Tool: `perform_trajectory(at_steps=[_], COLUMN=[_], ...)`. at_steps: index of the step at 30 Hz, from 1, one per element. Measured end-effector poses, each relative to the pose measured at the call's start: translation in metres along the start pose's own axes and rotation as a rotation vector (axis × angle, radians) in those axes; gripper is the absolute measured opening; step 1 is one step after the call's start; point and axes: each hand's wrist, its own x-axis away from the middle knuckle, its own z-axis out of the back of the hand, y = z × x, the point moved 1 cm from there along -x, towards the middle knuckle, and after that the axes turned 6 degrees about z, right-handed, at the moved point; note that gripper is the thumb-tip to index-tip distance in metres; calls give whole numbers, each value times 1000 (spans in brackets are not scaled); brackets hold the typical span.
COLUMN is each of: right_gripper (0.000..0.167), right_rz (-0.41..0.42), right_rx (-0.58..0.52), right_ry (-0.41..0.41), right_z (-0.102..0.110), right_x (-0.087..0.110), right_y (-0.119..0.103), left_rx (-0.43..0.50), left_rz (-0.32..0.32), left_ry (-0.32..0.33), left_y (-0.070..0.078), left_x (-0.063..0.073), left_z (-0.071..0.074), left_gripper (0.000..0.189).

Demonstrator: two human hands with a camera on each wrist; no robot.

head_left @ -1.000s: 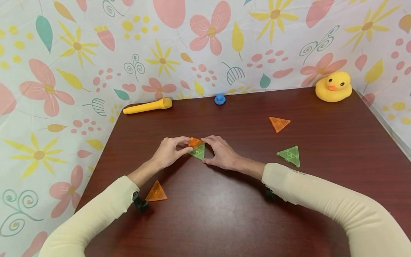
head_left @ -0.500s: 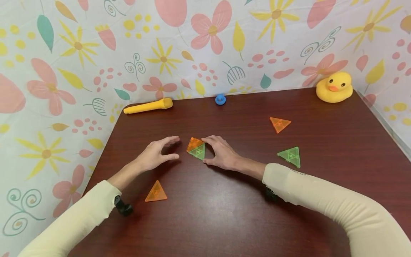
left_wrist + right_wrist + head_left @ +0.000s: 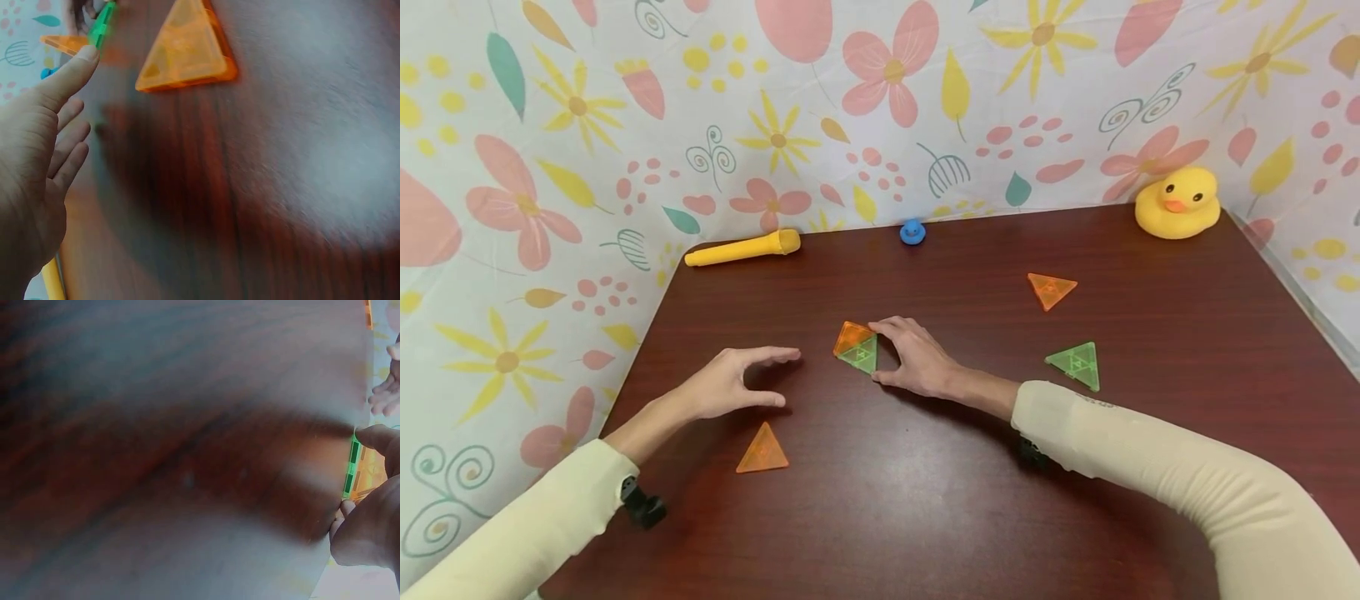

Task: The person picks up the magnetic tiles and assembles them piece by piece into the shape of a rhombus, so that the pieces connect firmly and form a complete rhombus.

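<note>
My right hand (image 3: 922, 361) holds a translucent green triangle tile (image 3: 863, 354) at the middle of the table, thumb at its near corner and fingertips at its far corner. An orange triangle tile (image 3: 852, 335) lies edge to edge against its far left side. In the right wrist view the green tile appears edge-on between thumb and fingers. My left hand (image 3: 730, 383) hovers to the left with nothing in it, thumb and fingers spread apart. Just beyond that hand's thumb, towards me, lies a loose orange triangle tile (image 3: 763, 450), large in the left wrist view.
Another orange triangle tile (image 3: 1052, 290) and a green triangle tile (image 3: 1077, 364) lie on the right of the dark wooden table (image 3: 880, 517). Along the back stand a yellow toy microphone (image 3: 742, 248), a small blue duck (image 3: 912, 232) and a big yellow duck (image 3: 1177, 204). Patterned cloth hangs behind.
My left hand has let go of the joined tiles and moved left and towards me, near the loose orange tile. The right hand has stayed in place on the green tile.
</note>
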Motion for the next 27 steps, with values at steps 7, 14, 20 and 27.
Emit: perform_trajectory(at_steps=[7,14,20,27], right_gripper=[81,80,80,79], right_rz=[-1,6,6,-4], right_rx=[1,4,-2,2], right_ry=[-4,-5,-10,-8], right_z=[0,0,0,0], right_x=[0,1,1,1], right_y=[-1,-1,-2,-1], left_rx=[-82,-164,-208,-241], left_rz=[18,0,-51,-123], left_ry=[-32,-68,-97,-62], left_y=[0,3,3,6], left_x=[15,27,38,50], left_z=[-1,2,0,-8], left_gripper=[66,69,73,68])
